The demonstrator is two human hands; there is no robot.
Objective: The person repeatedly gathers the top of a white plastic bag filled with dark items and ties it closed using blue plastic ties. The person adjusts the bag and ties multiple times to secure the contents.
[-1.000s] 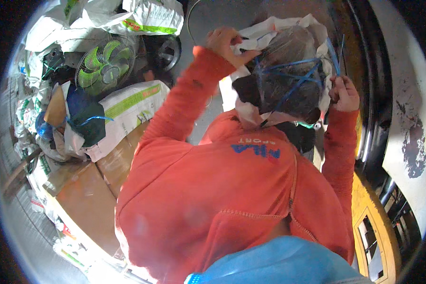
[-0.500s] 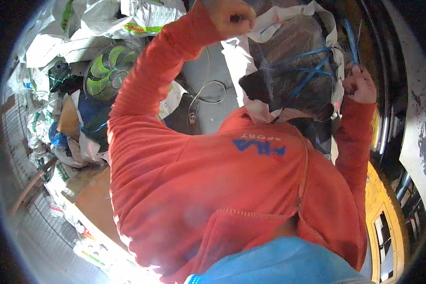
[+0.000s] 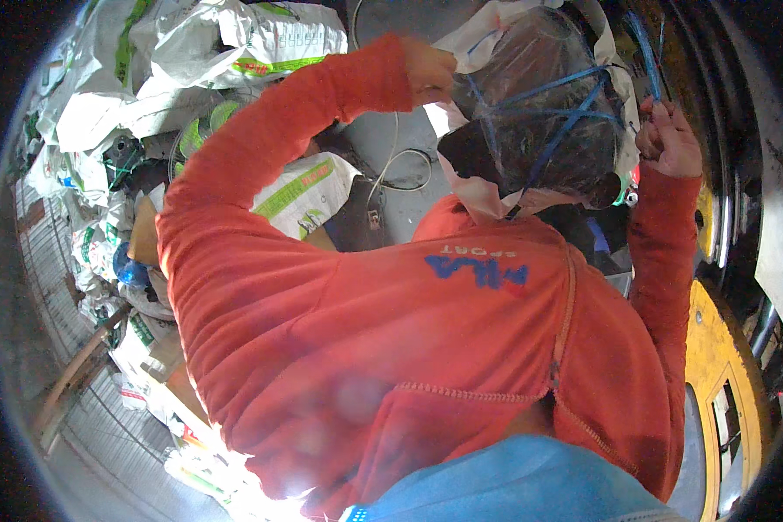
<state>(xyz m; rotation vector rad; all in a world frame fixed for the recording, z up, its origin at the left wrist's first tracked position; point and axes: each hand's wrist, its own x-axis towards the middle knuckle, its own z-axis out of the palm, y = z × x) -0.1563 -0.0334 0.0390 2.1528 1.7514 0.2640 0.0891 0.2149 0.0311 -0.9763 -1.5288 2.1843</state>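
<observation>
Has a white sack [image 3: 478, 184] right of centre near the top of the frame, with a dark bundle [image 3: 531, 65] under clear film and crossed blue straps [image 3: 582, 114]. Pinches a blue cord [image 3: 648, 65] in the fingers of the right hand [image 3: 671, 143], at upper right. Bends the fingers of the left hand [image 3: 430, 71] near the sack's left rim; cannot tell whether grasping it. Farther out, shows a green-bladed fan [image 3: 222, 115] partly behind a red sleeve [image 3: 252, 152] at upper left.

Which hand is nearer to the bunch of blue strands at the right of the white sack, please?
Right. The right hand grips the blue strands at their lower part; the left hand is farther, across the white sack, near its left rim.
</observation>
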